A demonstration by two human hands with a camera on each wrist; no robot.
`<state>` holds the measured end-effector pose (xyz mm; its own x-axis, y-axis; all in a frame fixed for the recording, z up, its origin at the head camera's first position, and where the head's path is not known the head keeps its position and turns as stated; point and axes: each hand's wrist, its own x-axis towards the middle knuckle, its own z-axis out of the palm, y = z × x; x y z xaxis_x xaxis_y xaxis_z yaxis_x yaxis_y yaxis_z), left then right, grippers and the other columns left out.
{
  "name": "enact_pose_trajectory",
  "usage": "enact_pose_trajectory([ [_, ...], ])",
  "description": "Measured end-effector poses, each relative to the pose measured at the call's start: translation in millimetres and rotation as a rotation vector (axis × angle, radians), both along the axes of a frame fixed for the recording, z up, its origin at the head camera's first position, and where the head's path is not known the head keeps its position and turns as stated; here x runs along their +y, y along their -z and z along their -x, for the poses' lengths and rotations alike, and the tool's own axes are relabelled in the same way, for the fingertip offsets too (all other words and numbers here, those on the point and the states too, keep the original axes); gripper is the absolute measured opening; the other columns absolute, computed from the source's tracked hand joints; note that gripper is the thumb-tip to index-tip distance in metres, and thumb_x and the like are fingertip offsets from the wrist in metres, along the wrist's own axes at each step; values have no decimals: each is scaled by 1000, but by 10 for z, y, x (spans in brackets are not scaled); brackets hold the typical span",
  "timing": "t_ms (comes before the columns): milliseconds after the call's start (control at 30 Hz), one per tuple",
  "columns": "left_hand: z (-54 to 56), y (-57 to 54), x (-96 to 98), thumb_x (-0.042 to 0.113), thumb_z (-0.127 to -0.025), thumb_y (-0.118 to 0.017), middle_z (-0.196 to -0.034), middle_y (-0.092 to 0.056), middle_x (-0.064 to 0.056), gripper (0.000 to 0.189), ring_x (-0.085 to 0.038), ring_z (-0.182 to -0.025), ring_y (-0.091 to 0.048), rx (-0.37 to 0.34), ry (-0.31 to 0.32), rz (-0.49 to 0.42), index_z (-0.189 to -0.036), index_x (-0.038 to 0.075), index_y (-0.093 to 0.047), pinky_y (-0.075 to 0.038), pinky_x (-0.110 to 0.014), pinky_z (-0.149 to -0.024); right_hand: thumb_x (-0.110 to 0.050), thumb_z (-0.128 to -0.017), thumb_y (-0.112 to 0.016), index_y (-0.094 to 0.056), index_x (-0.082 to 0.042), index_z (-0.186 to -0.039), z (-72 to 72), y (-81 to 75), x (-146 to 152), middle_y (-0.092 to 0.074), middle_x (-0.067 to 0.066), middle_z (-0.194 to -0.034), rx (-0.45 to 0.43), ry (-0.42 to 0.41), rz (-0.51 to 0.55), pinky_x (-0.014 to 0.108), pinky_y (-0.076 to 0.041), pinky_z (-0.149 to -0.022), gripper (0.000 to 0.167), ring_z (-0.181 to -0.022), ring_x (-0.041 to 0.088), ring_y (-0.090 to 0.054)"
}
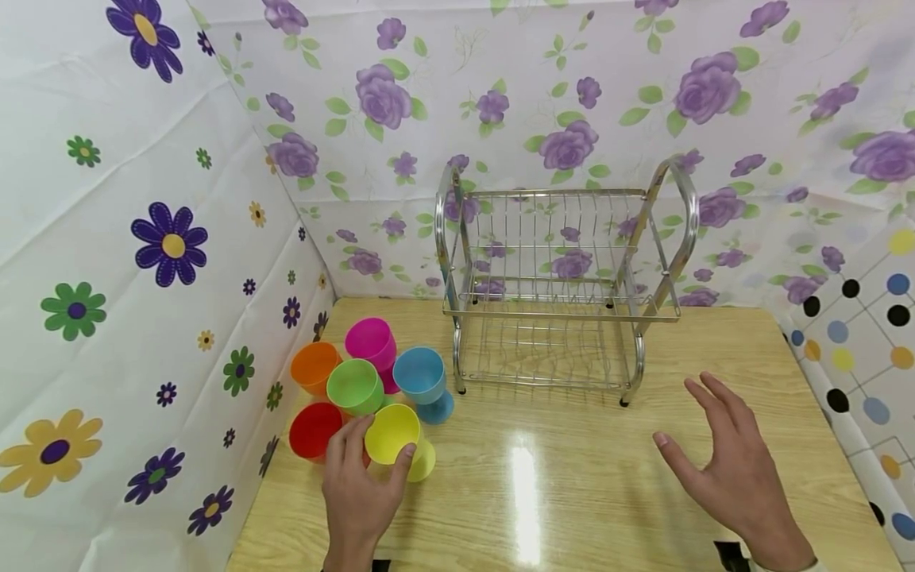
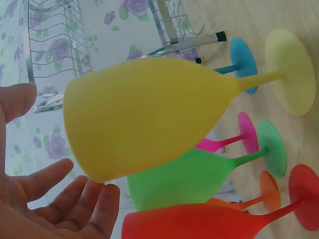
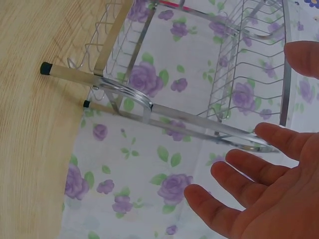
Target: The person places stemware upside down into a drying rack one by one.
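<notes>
A yellow goblet (image 1: 392,435) stands upright on the table at the front of a group of goblets. My left hand (image 1: 362,481) is spread around its rim. In the left wrist view the thumb (image 2: 19,102) is apart from the yellow bowl, while the fingertips lie close to the rim; whether they touch it I cannot tell. Beside and behind it stand red (image 1: 315,431), green (image 1: 355,387), orange (image 1: 315,367), pink (image 1: 370,341) and blue (image 1: 419,374) goblets. To the right, my right hand (image 1: 736,469) hovers over the table with fingers apart, holding nothing.
A two-tier metal dish rack (image 1: 561,311) stands at the back middle of the wooden table (image 1: 586,492). Flowered cloth (image 1: 443,103) hangs behind it. More patterned cloth borders the table on the left (image 1: 129,342) and right (image 1: 868,373).
</notes>
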<state>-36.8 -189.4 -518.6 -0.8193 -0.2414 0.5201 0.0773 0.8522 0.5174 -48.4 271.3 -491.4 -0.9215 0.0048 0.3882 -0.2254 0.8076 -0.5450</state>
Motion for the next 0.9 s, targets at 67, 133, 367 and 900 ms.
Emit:
enact_pose_trajectory([
  [67,-5,30,12,37,-73,-97,-131,-63,-18,76,-32,-118,-61,0,-3,-23,-133,1,-66,-63,-49,-87,-26,-87,-86,-46,-9,-160,-4,5,-6,-38,21,-166,-10,-1,22,73,-39,-93,85,-144,53,-39],
  [133,-11,60,23,36,-72,-98,-134,-61,-19,79,-32,-121,-60,-4,-12,-40,-134,1,-65,-64,-50,-90,-26,-88,-86,-45,-9,-160,-8,17,-14,-39,22,-165,-20,-5,47,74,-39,-93,84,-143,54,-41],
  [367,-30,182,63,36,-69,-101,-141,-58,-20,87,-31,-126,-60,-20,-36,-83,-139,2,-62,-62,-45,-92,-25,-90,-85,-45,-11,-160,-34,63,-47,-42,22,-163,-46,-14,99,75,-39,-95,82,-140,55,-45],
  [900,-41,340,118,29,-71,-101,-140,-54,-19,109,-29,-117,-62,-150,-73,-247,-157,3,-40,-63,-51,-95,-23,-91,-84,-46,-19,-160,-90,138,-156,-47,17,-161,-53,-31,153,-5,-22,-99,79,-137,45,-52],
])
